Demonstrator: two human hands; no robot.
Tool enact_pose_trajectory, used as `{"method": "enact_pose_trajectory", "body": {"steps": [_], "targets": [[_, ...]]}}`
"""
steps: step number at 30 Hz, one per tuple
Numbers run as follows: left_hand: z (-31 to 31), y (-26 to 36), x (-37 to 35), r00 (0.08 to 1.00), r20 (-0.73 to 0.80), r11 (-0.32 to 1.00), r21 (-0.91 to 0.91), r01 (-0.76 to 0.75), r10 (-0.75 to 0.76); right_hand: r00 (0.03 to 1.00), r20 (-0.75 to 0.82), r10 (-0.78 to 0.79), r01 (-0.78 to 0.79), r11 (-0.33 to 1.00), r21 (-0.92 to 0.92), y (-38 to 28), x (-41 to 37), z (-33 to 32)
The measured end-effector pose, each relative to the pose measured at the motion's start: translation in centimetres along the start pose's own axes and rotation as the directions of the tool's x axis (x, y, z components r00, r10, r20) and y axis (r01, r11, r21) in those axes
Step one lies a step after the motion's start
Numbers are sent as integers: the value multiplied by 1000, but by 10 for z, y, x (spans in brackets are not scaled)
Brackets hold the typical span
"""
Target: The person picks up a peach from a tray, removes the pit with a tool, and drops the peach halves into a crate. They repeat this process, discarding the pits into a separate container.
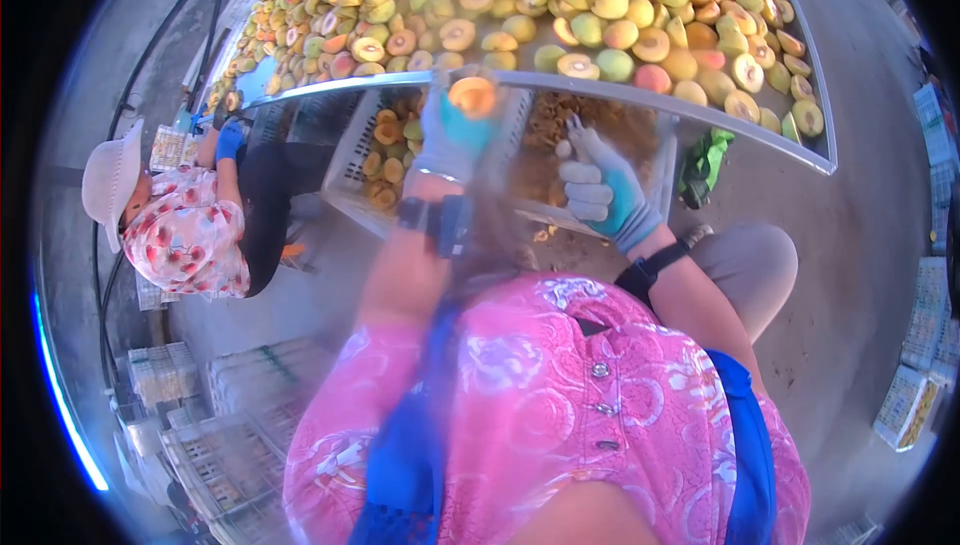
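My left hand, in a grey and teal glove and blurred by motion, has its fingers closed around an orange peach half. It is at the metal rim of a table heaped with yellow-green peaches, many of them cut with the stones showing. Lower and to the right is my right hand, gloved alike, with its fingers curled in. A thin pale tip shows by its thumb; what that hand holds I cannot make out. Beneath it stands a crate with brown pits and scraps.
A white crate of peach halves stands below my left hand. At the left sits another person with a hat and a blue glove. A green bag hangs under the table's right side. Stacked crates fill the lower left.
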State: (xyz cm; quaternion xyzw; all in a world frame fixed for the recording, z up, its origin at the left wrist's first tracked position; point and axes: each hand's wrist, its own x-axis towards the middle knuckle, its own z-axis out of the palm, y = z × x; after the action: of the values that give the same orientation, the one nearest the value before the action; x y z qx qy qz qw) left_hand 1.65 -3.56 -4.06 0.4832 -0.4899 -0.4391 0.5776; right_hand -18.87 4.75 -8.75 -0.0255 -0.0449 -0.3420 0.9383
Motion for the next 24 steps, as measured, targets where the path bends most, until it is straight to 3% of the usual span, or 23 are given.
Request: {"method": "enact_pose_trajectory", "body": {"steps": [1,2,3,4,5,6,8,9,10,12,13,14,16,17,21,23,24], "targets": [[-33,-1,21,998,-15,991,-125,53,-55,987,-138,-80,92,993,80,0,1,-12],[-59,-1,40,993,-21,963,-250,103,-112,990,-124,-73,83,994,77,0,0,-16],[-75,1,54,995,-26,965,-245,92,-101,957,-261,-125,130,991,4,1,-3,-19],[-87,3,64,995,-93,998,42,45,-41,902,-392,-183,167,983,-75,4,-4,-20],[-92,5,72,989,-144,945,326,17,31,799,-554,-234,152,970,-191,7,0,-5],[-91,3,81,988,-152,946,324,16,35,802,-552,-230,144,970,-194,8,2,-3],[-82,-2,104,960,-12,609,775,-167,279,869,-456,-193,115,974,-194,8,5,1],[-77,-4,116,953,77,469,857,-214,294,870,-454,-195,115,973,-199,9,7,4],[-71,-8,125,951,79,472,854,-220,299,858,-471,-205,96,965,-246,9,8,8],[-52,-10,139,955,164,135,970,-201,247,843,-489,-225,82,951,-297,10,10,11],[-51,-18,148,956,201,91,970,-225,214,841,-495,-218,58,946,-318,10,10,12],[-44,-14,152,955,203,96,969,-228,216,840,-501,-209,33,941,-338,10,11,12],[-27,0,154,997,59,89,995,-55,-42,827,-517,-220,8,925,-380,10,13,14],[-25,1,154,995,67,91,994,-60,-74,816,-531,-226,-19,909,-416,11,13,14],[-23,-18,154,990,130,134,982,-137,55,785,-573,-237,-53,895,-443,15,17,20],[-19,-17,147,965,226,301,918,-256,131,756,-581,-301,-97,827,-554,16,19,25],[-17,-12,141,964,230,308,915,-261,133,753,-582,-308,-95,824,-558,16,19,28]]}}
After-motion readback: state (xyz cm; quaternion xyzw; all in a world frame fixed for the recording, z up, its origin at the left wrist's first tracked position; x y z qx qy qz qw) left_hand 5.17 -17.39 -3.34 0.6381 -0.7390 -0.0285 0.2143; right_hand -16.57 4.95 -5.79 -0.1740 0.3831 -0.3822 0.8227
